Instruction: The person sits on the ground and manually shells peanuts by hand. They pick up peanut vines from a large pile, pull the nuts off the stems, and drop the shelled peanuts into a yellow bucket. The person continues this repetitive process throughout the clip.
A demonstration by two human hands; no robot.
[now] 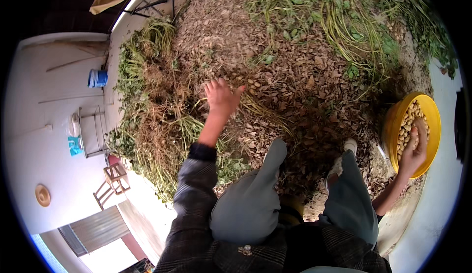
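Observation:
Bare, my left hand [222, 96] is spread just above the leaf-strewn ground, its fingertips and thumb beside a few loose peanuts [253, 85]. Stems of a pulled peanut plant [263, 111] lie just right of it. On the far right, my right hand [414, 148] reaches into a yellow plastic bucket [435, 125] that holds many unshelled peanuts [405, 127]. Its fingers are partly bent among them; whether they grip any cannot be made out.
Uprooted peanut plants with roots [155, 99] are heaped on the left. More green plants [354, 26] lie at the top right. A wooden chair [115, 180], a metal rack [92, 133] and a blue bucket [98, 78] stand along the left. White walls [448, 125] border the ground.

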